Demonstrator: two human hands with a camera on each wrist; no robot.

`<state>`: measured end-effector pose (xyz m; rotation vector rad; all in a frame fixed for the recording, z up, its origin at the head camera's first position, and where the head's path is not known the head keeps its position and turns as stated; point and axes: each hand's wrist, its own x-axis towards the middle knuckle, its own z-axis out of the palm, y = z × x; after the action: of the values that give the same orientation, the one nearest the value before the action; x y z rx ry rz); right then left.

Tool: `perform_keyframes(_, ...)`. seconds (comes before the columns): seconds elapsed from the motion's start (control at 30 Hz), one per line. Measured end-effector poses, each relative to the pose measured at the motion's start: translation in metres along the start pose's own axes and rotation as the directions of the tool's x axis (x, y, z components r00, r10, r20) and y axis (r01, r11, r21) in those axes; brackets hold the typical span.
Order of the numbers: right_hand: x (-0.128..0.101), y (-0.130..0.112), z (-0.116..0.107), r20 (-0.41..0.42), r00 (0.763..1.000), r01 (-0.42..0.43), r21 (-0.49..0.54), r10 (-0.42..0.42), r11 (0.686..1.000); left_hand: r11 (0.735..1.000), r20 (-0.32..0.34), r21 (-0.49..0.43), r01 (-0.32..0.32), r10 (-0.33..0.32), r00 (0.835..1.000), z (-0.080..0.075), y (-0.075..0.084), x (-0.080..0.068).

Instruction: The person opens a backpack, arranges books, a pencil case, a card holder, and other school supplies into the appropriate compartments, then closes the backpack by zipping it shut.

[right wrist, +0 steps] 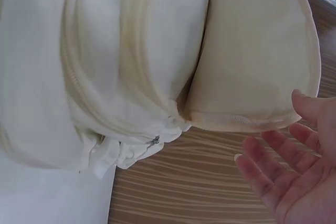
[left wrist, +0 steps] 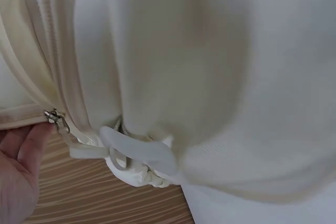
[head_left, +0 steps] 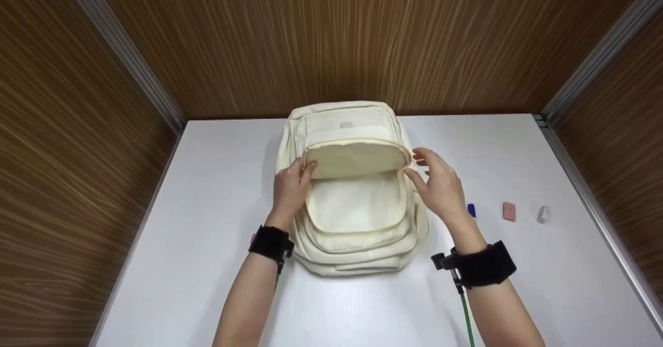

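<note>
A cream backpack [head_left: 357,243] lies on the table with its front pocket unzipped. The pocket's flap [head_left: 357,159] stands lifted, its inner side showing. My left hand [head_left: 291,189] pinches the flap's left edge between thumb and fingers. Beside that hand, a metal zipper slider [left wrist: 54,116] shows in the left wrist view. At the flap's right edge is my right hand [head_left: 441,186], fingers spread and loosely bent. In the right wrist view its thumb overlaps the flap [right wrist: 252,51]; I cannot tell whether it touches.
Right of the backpack, a blue object [head_left: 471,210] is partly hidden by my right forearm. Farther right on the white table [head_left: 518,285] lie a small pink block [head_left: 509,211] and a small clear-whitish piece [head_left: 542,214]. Wood-grain walls [head_left: 336,41] enclose the back and sides.
</note>
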<state>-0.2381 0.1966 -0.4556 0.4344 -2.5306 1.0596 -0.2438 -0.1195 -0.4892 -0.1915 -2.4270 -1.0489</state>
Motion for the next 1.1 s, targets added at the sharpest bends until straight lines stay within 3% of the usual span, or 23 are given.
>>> perform_keyframes(0.17,-0.023,0.016,-0.008,0.016,0.995,-0.101,-0.054,0.102,0.993,0.997,0.001,0.045,0.066,-0.066,0.998,0.004,0.002,0.006)
perform_keyframes(0.23,-0.031,0.024,-0.013,0.067,0.984,-0.155,-0.099,0.162,0.983,0.994,0.004,0.062,0.094,-0.095,0.995,0.005,0.003,0.008)
perform_keyframes(0.3,-0.037,0.032,-0.019,0.159,0.96,-0.212,-0.128,0.232,0.969,0.989,0.011,0.074,0.129,-0.13,0.991,0.005,0.004,0.011)
perform_keyframes(0.37,-0.043,0.042,-0.028,0.27,0.914,-0.268,-0.157,0.302,0.951,0.982,0.029,0.079,0.169,-0.172,0.985,0.004,0.005,0.012)
perform_keyframes(0.5,-0.051,0.059,-0.044,0.436,0.789,-0.346,-0.266,0.433,0.9,0.963,0.072,0.092,0.253,-0.26,0.963,0.001,0.007,0.015)
perform_keyframes(0.67,-0.062,0.077,-0.056,0.474,0.664,-0.396,-0.432,0.578,0.81,0.95,0.085,0.1,0.295,-0.304,0.949,-0.001,0.007,0.018)
perform_keyframes(0.8,-0.07,0.087,-0.06,0.476,0.583,-0.438,-0.498,0.658,0.748,0.95,0.086,0.106,0.293,-0.302,0.949,-0.001,0.007,0.018)
perform_keyframes(0.93,-0.076,0.092,-0.061,0.495,0.529,-0.439,-0.536,0.69,0.721,0.949,0.087,0.113,0.293,-0.304,0.949,-0.001,0.007,0.018)
perform_keyframes(1.1,-0.08,0.092,-0.062,0.516,0.491,-0.426,-0.56,0.702,0.71,0.95,0.091,0.112,0.293,-0.303,0.949,-0.001,0.007,0.018)
